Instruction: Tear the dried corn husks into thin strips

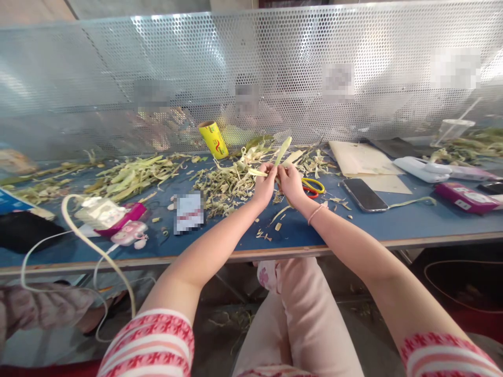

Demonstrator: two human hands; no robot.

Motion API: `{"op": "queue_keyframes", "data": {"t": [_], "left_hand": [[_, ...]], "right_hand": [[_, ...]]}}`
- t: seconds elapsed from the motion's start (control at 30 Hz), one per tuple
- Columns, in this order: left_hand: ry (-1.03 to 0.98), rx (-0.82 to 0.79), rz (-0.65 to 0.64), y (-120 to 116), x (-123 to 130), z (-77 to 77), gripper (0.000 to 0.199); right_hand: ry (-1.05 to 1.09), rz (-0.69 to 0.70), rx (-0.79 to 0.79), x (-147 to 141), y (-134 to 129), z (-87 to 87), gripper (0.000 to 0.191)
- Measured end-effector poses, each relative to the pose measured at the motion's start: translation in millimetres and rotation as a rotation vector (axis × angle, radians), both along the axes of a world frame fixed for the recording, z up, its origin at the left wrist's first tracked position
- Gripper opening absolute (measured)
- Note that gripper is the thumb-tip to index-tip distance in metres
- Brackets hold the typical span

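Over the middle of the blue table, my left hand (266, 182) and my right hand (291, 183) meet, fingers closed in a pinch. Between them they hold a pale green plant leaf (282, 152), long and narrow, its tip pointing up and away. Scissors with yellow and red handles (319, 184) lie just right of my right hand, their blades hidden behind it. A heap of dry, shredded plant scraps (226, 188) spreads beside and behind my left hand. Small trimmings (278, 226) are scattered on the table in front of my wrists.
A perforated metal screen (291, 63) runs along the back. A yellow cardboard tube (214, 140) leans there. More leaves (135, 175) lie left, near a corded charger (102, 214). Rightward are paper sheets (363, 158), a phone (364, 195), a magenta pack (466, 198) and a plastic cup (454, 131).
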State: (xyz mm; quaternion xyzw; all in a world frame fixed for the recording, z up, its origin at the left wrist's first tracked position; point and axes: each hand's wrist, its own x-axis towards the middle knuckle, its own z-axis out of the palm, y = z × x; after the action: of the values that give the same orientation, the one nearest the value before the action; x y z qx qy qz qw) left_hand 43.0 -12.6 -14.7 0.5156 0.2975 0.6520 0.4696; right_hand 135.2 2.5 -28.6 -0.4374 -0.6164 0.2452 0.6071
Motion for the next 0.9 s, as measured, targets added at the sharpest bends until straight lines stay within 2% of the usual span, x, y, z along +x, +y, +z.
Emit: {"op": "queue_keyframes", "data": {"t": [0.2,0.37,0.47,0.6,0.7,0.8,0.9], "left_hand": [[-0.149,-0.118,0.019,0.3,4.9,2.7,0.02],[-0.259,-0.236,0.016,-7.0,7.5,14.6,0.021],[-0.283,-0.253,0.032,-5.6,6.1,15.2,0.02],[-0.285,-0.219,0.065,-1.4,4.1,10.2,0.019],[-0.207,-0.127,0.117,-0.7,1.9,6.5,0.021],[-0.089,0.012,0.185,-2.0,-2.1,4.9,0.022],[-0.034,0.071,0.232,-4.4,-6.0,5.9,0.02]], "right_hand": [[-0.077,-0.092,0.088,-3.7,-13.4,9.6,0.031],[-0.113,-0.09,0.117,-4.8,-20.3,10.3,0.029],[-0.115,-0.068,0.138,-4.5,-21.6,8.3,0.026],[-0.066,-0.075,0.1,-3.8,-15.6,3.0,0.028],[-0.029,-0.101,0.064,-3.1,-5.6,-3.5,0.034],[-0.04,-0.048,0.054,-4.1,4.3,-11.4,0.041],[-0.027,0.027,0.019,-7.3,11.0,-18.9,0.043]]}}
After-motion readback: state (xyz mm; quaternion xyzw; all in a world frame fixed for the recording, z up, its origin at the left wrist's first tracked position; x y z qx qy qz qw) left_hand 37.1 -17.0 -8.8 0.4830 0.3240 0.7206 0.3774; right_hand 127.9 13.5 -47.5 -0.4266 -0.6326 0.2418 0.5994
